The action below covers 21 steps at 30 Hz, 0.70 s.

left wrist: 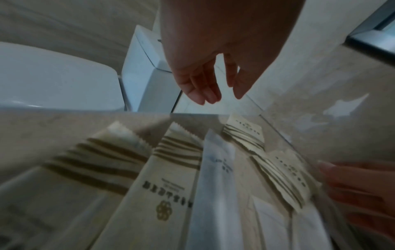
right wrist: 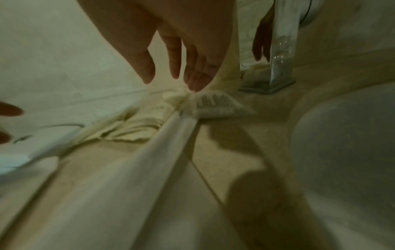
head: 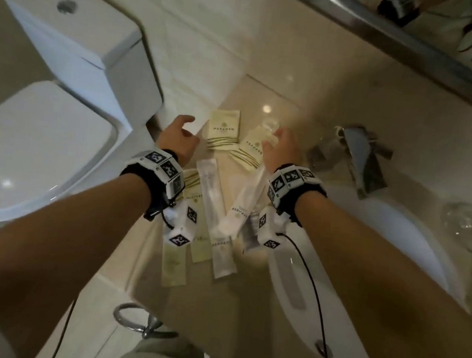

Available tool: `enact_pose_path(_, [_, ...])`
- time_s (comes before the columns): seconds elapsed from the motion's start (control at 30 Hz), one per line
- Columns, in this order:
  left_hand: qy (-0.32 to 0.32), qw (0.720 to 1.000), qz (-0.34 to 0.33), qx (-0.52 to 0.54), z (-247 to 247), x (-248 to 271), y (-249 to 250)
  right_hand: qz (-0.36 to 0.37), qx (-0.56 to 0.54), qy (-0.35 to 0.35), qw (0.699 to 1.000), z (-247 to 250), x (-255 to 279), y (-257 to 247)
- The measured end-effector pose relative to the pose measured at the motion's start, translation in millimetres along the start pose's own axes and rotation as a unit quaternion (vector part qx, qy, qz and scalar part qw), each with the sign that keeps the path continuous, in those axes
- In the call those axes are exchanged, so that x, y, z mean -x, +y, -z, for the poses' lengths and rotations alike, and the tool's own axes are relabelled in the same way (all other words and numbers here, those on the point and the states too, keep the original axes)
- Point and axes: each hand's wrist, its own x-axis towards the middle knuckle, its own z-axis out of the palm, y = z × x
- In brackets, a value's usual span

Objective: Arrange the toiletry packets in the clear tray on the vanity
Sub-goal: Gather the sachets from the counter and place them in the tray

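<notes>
A clear tray (left wrist: 275,130) sits on the beige vanity (head: 282,96), its far right corner (head: 270,124) faint. Inside lie two square cream packets (head: 224,130) (head: 251,151), long cream packets (head: 175,260) and a long white packet (head: 207,187). Another long white packet (head: 242,200) slants up towards my right wrist and fills the right wrist view (right wrist: 149,152). My left hand (head: 179,132) hovers over the tray's far left corner, its fingers (left wrist: 205,91) relaxed and holding nothing. My right hand (head: 279,147) has straight fingers (right wrist: 192,76) whose tips touch packet ends at the tray's far right.
A white toilet (head: 42,142) and its cistern (head: 77,37) stand left of the vanity. A chrome faucet (head: 360,157) and white basin (head: 367,252) lie to the right, with a glass (head: 467,226) beyond. A mirror frame (head: 391,40) runs along the back.
</notes>
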Motion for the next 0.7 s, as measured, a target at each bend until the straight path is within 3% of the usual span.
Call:
enact_pose_path(0.23, [-0.017,0.998,-0.018,-0.049,-21.0,-26.6,0.0,0.000,0.078,-0.032,0.996,-17.3,-21.1,5.8])
enact_pose_path(0.47, [-0.044,0.989,-0.046,-0.132,-42.7,-30.8,11.8,-0.011,-0.025,-0.039,0.999,-22.0,-26.5,7.8])
enact_pose_path(0.7, [-0.054,0.990,-0.027,-0.130,-44.2,-28.8,20.5,-0.010,-0.112,-0.053,0.992,-17.7,-14.4,7.6])
